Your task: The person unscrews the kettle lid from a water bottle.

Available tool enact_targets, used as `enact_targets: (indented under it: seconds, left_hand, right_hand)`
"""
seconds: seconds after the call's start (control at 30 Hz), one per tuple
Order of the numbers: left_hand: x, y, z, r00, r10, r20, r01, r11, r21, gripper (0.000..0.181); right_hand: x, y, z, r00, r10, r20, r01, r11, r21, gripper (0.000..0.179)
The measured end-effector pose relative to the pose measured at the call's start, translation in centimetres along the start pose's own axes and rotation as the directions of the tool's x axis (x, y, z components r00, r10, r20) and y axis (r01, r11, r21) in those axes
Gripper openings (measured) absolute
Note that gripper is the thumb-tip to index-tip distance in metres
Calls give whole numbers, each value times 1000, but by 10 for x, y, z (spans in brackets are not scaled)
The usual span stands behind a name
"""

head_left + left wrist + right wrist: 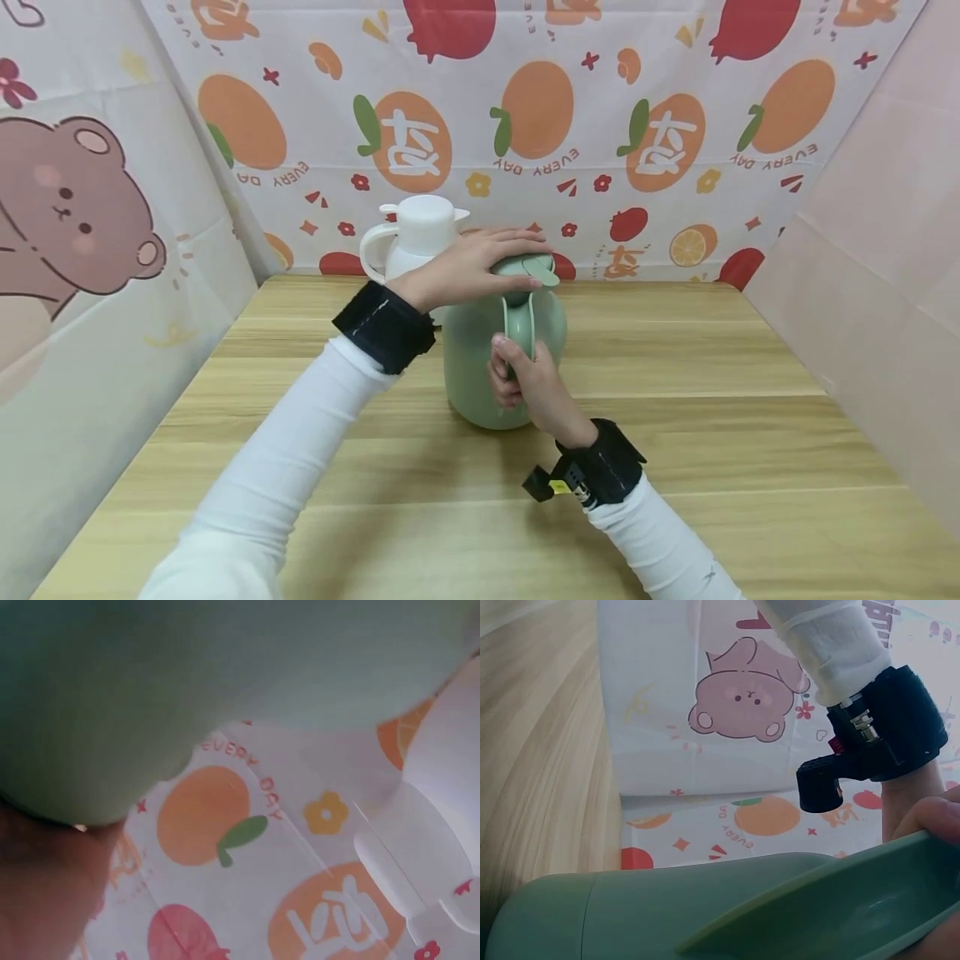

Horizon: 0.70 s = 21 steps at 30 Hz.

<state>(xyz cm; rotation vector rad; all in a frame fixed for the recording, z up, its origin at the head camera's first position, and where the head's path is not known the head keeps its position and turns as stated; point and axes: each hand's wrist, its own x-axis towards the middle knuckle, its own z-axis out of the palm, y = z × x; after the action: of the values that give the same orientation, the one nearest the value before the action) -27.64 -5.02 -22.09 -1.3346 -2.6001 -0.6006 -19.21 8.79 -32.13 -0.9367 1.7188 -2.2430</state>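
A green thermos jug [476,367] stands upright on the table, its handle [520,321] toward me. My right hand [536,387] grips that handle, with the thumb on its near side and the fingers curled round it. Over the top, my left hand [480,262] holds the jug's lid [525,267], the thumb on the near side and the fingers along the far side. The left wrist view has the green jug [225,660] close up and blurred. Seen from the right wrist, the jug body [645,911] lies beside its large handle [840,900].
Behind the left hand stands a white jug [423,233], partly hidden by that hand and the green jug. The wooden table [675,367] meets a fruit-printed cloth [585,175] at the back. Cloth walls border both sides, with a printed bear [75,208] on the left.
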Motion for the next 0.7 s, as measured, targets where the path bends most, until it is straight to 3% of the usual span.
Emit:
enact_targets:
  seconds: [0.33, 0.57, 0.7]
  left_hand:
    - [2, 22, 6, 986, -147, -83, 159, 973, 168, 51]
    - [6, 34, 7, 959, -267, -91, 281, 931, 231, 53]
    - [9, 39, 9, 942, -309, -132, 333, 910, 246, 54]
  right_hand:
    - [0, 1, 1, 1000, -1, -18, 0, 1000, -22, 38]
    - [-1, 0, 2, 1000, 0, -22, -1, 1000, -20, 39]
    - [-1, 0, 1, 1000, 1, -24, -2, 1000, -18, 39]
